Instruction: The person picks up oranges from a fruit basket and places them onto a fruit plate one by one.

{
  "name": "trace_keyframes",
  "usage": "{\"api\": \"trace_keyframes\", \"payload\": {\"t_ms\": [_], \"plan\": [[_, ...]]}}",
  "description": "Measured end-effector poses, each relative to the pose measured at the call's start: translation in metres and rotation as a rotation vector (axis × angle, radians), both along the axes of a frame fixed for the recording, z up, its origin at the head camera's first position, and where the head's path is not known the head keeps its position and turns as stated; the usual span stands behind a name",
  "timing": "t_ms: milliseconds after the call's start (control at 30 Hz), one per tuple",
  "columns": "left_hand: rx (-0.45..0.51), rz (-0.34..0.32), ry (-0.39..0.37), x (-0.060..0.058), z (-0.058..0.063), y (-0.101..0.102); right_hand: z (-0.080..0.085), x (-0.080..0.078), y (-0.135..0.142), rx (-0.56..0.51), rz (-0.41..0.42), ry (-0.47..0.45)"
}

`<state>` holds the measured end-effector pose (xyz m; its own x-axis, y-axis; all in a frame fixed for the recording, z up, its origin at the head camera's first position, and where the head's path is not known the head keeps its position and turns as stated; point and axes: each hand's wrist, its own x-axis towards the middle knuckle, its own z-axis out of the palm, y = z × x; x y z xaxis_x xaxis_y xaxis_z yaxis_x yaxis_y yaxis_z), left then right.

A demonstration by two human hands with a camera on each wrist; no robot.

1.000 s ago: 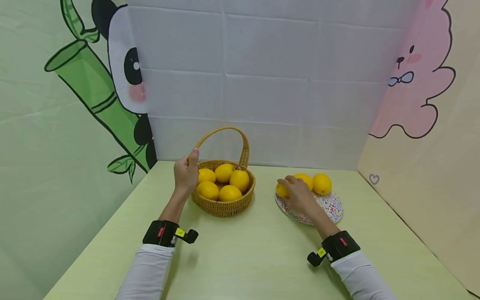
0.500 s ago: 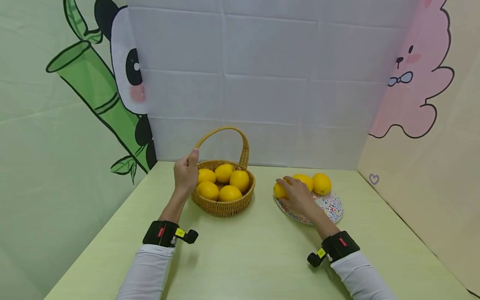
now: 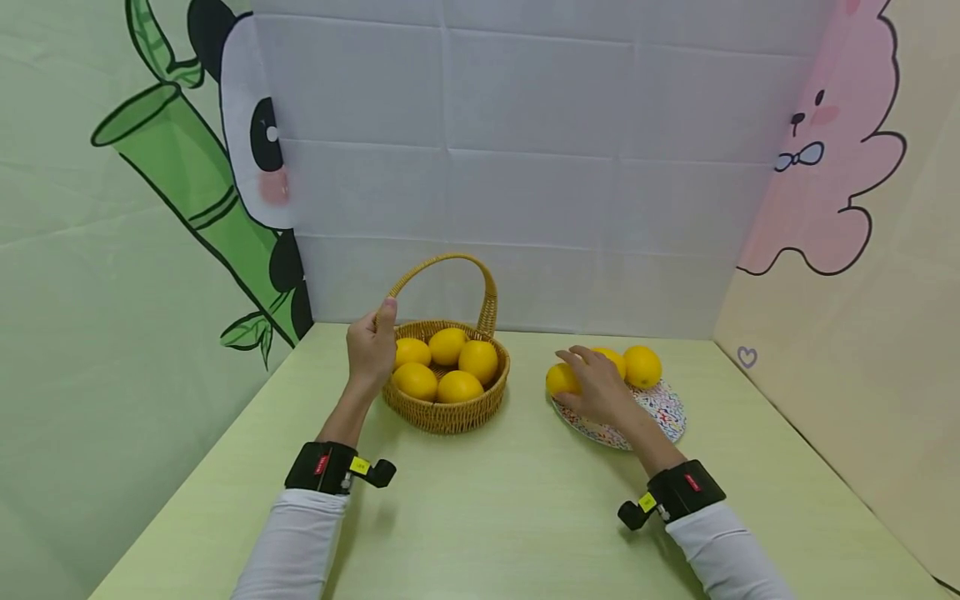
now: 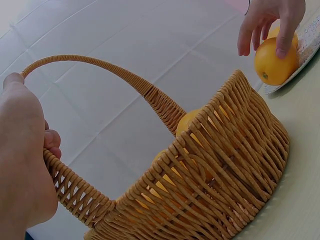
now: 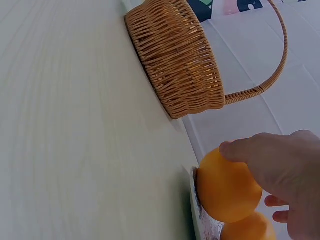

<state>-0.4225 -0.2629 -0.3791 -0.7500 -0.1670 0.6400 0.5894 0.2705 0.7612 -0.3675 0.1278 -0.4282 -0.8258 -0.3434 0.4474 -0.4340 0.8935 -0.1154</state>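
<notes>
My left hand (image 3: 371, 346) grips the left side of the tall arched handle on a wicker basket (image 3: 446, 417). Several yellow-orange citrus fruits (image 3: 459, 387) lie inside it. My right hand (image 3: 600, 390) is over a patterned plate (image 3: 663, 412), around a citrus fruit (image 3: 562, 379) at the plate's left rim. In the left wrist view its fingers are spread away from that fruit (image 4: 275, 62). In the right wrist view the thumb overlaps the fruit's (image 5: 227, 187) upper side; whether it touches cannot be told. The hand partly hides a second fruit (image 3: 615, 360).
Another citrus fruit (image 3: 643, 367) sits at the plate's back right. Basket and plate stand apart on a pale green table (image 3: 480, 517). A white sheet (image 3: 540, 167) hangs behind the table, with cartoon-printed walls at both sides.
The right hand's fingers have lifted and loosened from the left fruit, which shifted very slightly left on the plate's rim. The left hand and basket have stayed in place.
</notes>
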Motion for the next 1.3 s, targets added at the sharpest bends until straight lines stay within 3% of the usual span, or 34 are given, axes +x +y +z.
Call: {"api": "trace_keyframes", "payload": {"t_ms": [400,667,1067,1300], "plan": [[0.016,-0.019,-0.001,0.000,0.001,0.002,0.014,0.002,0.002,-0.068,-0.030,-0.009],[0.012,-0.014,-0.028,0.033,0.022,0.009,0.021,0.008,-0.004,-0.089,-0.003,-0.006],[0.019,-0.020,-0.016,0.029,0.021,0.009,0.041,0.019,-0.030,-0.186,0.093,-0.024],[0.035,-0.025,-0.005,0.025,0.017,0.008,0.049,0.017,-0.048,-0.159,0.125,-0.019]]}}
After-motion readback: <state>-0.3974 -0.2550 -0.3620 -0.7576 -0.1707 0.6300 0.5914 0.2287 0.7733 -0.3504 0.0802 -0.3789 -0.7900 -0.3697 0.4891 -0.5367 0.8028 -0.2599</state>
